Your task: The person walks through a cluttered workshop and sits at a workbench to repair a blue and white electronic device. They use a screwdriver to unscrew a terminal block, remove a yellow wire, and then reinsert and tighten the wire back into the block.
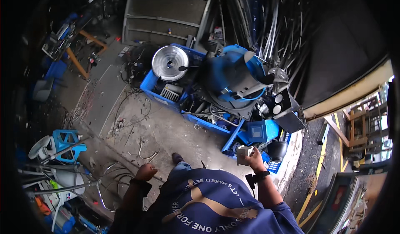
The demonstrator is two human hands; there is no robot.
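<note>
At five o'clock I see the right hand (256, 160) pinching a pale boxy part (243, 155) near a blue crate (233, 139). At seven, the left hand (146, 172) is fisted.

Right hand (255, 161), partly hidden (behind pale box (243, 155))

Pale grey is shown by the block (243, 151), blue by the crates (160, 99) and stool (61, 145); the navy shirt (208, 205) is patterned in tan and white.
</note>
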